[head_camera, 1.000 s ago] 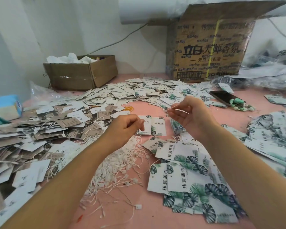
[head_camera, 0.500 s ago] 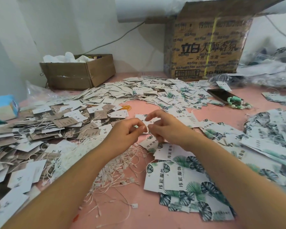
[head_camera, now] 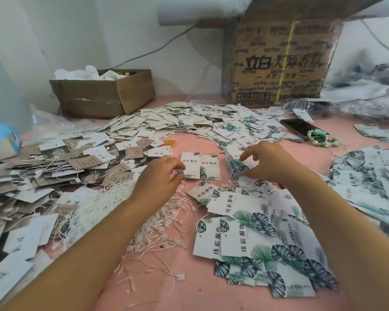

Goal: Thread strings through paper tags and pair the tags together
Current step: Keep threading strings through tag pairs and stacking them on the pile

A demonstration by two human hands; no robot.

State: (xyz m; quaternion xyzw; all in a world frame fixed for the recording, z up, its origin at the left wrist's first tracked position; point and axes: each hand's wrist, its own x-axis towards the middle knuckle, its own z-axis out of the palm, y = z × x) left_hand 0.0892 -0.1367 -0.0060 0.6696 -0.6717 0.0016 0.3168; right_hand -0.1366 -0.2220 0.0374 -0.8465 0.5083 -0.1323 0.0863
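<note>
"立白 大师香氛" in large black characters, smaller "天然" and "衣液" beneath, on the big cardboard box far right, "玮宸服饰" printed vertically on the leaf-print paper tags at centre and near right, "WORK" upside down on a brown tag left of centre

The table cover is plain salmon pink. The leaf tags are white, printed with black characters and fronds in dark teal and green. The brown tags carry pale lettering and are mixed with plain white ones. The strings are off-white. The big carton is tan with black lettering and a yellow strap, and the small box is bare brown. The phone is black, the beads mint green, the pack sky blue.
</note>
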